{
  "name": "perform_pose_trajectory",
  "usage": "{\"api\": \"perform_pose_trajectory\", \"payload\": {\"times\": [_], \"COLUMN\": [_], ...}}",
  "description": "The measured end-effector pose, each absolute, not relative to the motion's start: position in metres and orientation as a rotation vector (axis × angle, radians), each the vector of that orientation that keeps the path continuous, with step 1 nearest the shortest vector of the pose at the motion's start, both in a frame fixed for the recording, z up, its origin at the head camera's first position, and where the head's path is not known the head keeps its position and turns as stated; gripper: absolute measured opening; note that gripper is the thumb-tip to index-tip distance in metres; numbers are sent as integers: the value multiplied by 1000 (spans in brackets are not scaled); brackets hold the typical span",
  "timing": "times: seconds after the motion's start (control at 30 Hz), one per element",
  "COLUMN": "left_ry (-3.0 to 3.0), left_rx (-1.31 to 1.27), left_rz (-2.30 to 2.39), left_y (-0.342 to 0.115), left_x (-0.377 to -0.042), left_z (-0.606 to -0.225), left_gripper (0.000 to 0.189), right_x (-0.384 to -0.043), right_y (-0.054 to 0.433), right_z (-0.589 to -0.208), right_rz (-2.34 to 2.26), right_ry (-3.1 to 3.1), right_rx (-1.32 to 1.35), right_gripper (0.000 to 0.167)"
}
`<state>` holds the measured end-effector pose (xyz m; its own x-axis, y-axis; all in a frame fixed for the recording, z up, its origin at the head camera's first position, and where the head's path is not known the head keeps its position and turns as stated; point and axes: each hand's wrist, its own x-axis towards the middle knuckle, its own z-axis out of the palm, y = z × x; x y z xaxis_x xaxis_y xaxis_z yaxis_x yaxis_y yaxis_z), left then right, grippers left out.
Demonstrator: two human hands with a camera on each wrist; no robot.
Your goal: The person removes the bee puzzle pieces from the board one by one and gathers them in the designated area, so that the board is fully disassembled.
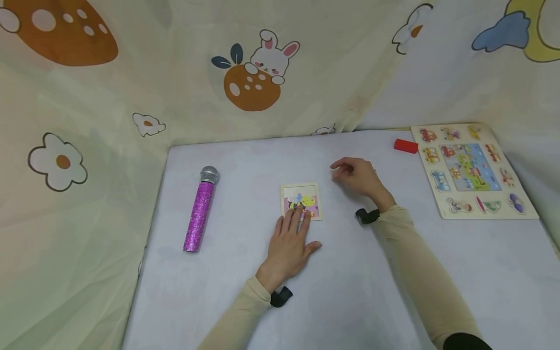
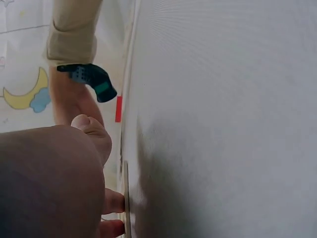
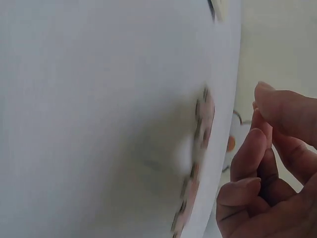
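Desk (image 1: 341,301): free room from fingers of right hand (image 1: 358,176) to far edge, also left of left hand (image 1: 286,250); big picture board (image 1: 468,195) right of right fingers; left fingers straight, gripping nothing; right fingers loosely curled, no hold seen; small puzzle (image 1: 306,200) under left fingertips, looks mostly done, pale top maybe left to fill

The left hand (image 1: 288,245) hides part of the small picture puzzle (image 1: 294,192) in the head view. In the right wrist view, a pinkish strip (image 3: 204,124) is too blurred to make out, and the right edge cuts off the right hand (image 3: 267,171). The head view clips the moon (image 1: 531,41).
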<state>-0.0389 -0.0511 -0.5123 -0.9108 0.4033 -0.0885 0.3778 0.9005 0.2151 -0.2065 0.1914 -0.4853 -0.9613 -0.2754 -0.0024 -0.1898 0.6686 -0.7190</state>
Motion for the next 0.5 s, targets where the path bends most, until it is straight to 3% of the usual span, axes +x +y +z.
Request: {"api": "perform_pose_trajectory", "payload": {"times": [0.5], "left_ry": [2910], "left_rx": [591], "left_rz": [325], "left_y": [-52], "left_x": [-35], "left_z": [-519], "left_gripper": [82], "right_x": [-197], "right_y": [115], "right_z": [-478], "right_rz": [-1110], "right_ry": [2519], "right_rx": [-693], "right_gripper": [21]}}
